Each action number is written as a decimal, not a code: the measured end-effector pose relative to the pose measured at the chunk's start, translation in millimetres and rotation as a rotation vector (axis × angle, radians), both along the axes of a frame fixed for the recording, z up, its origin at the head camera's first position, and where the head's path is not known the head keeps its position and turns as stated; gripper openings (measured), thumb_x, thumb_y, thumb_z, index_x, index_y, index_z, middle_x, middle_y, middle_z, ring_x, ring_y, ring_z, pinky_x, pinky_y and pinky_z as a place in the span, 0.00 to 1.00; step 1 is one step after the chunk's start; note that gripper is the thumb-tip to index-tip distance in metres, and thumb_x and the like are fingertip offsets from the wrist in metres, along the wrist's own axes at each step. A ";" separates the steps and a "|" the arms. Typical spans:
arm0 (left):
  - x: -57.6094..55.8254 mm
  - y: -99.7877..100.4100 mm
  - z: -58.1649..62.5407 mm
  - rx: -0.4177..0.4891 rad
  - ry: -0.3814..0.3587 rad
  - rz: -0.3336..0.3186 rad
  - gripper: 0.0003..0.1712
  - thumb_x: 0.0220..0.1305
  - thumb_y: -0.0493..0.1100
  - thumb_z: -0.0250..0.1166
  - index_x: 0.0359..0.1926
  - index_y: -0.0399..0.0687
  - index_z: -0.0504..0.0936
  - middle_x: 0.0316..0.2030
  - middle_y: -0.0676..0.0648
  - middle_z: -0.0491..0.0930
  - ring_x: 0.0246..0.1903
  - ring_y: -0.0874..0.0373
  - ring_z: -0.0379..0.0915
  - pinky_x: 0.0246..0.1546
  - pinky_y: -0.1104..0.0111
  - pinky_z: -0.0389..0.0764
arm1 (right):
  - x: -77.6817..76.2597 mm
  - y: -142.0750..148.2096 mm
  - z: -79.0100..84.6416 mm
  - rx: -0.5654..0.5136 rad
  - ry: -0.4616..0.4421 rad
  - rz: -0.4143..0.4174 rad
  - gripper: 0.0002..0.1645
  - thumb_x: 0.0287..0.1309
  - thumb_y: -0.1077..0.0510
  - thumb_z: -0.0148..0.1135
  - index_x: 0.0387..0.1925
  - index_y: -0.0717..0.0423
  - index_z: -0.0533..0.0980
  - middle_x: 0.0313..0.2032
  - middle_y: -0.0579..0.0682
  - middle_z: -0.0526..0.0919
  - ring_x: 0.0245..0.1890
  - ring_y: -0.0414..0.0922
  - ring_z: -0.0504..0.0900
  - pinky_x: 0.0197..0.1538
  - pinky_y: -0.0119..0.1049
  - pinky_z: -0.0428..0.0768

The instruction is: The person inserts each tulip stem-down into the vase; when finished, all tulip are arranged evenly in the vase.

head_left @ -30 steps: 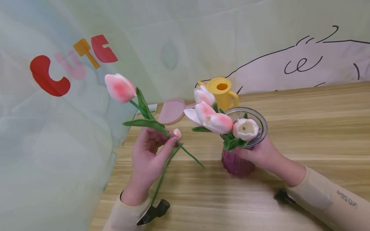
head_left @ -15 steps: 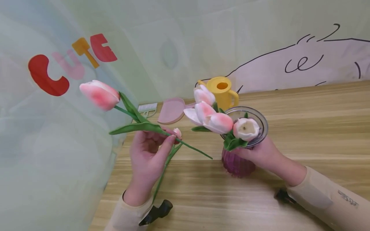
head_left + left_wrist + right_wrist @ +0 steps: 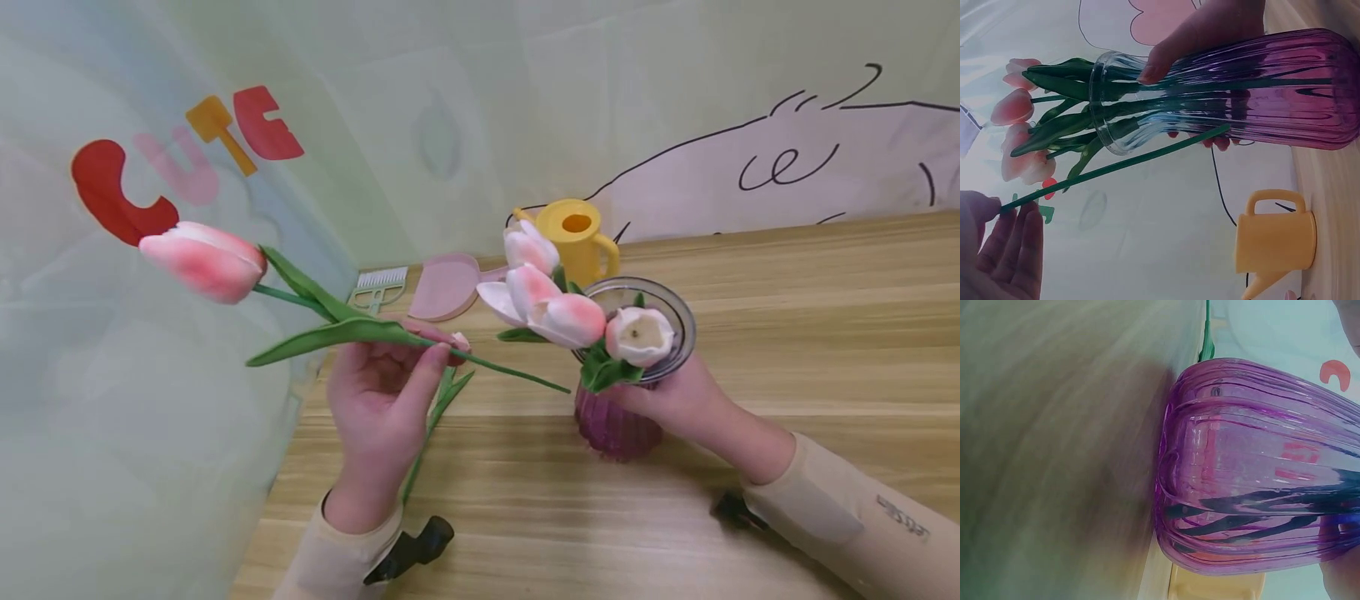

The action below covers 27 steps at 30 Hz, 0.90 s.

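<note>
My left hand (image 3: 382, 392) pinches the green stem of a pink and white artificial tulip (image 3: 206, 260) between thumb and fingers. Its bloom points left and the bare stem end points right, toward the vase. A ribbed glass vase (image 3: 1291, 94), clear at the neck and purple below, stands upright on the table with several tulips (image 3: 573, 321) in it. Around the vase's neck my right hand (image 3: 678, 392) is wrapped. In the left wrist view the held stem (image 3: 1129, 161) passes beside the vase. Another tulip's leaf and stem (image 3: 442, 404) lie on the table beyond my left hand, partly hidden.
A yellow watering can (image 3: 572, 242) stands behind the vase by the backdrop. To its left lie a pink dustpan (image 3: 446, 287) and a pale green brush (image 3: 380, 286). A printed fabric wall (image 3: 150, 417) closes off the left side of the wooden table (image 3: 787, 333).
The tulip in my left hand has swung from steep to nearly level, its bloom moving left and down, its stem end moving right and up toward the vase. My right hand and the vase stay put.
</note>
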<state>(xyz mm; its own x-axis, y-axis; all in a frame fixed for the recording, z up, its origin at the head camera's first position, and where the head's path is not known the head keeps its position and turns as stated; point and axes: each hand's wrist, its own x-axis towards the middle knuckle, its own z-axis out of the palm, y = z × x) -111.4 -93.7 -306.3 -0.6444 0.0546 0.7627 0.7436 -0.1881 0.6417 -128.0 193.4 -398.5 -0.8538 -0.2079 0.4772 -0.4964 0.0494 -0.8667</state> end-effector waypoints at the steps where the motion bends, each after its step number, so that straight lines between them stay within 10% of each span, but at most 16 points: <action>1: 0.1 0.5 0.8 0.013 0.006 -0.010 0.11 0.60 0.18 0.64 0.43 0.20 0.72 0.37 0.40 0.87 0.35 0.49 0.88 0.36 0.63 0.90 | 0.0 0.0 -0.2 0.001 -0.002 -0.001 0.37 0.43 0.75 0.73 0.58 0.59 0.72 0.52 0.39 0.84 0.55 0.36 0.81 0.63 0.26 0.76; 27: 7.5 5.2 16.2 0.292 0.133 0.117 0.12 0.57 0.16 0.59 0.42 0.19 0.69 0.31 0.34 0.85 0.29 0.44 0.88 0.32 0.58 0.90 | -2.2 -1.1 -0.8 -0.022 0.057 0.031 0.39 0.41 0.75 0.75 0.58 0.56 0.73 0.51 0.43 0.84 0.53 0.37 0.81 0.61 0.26 0.77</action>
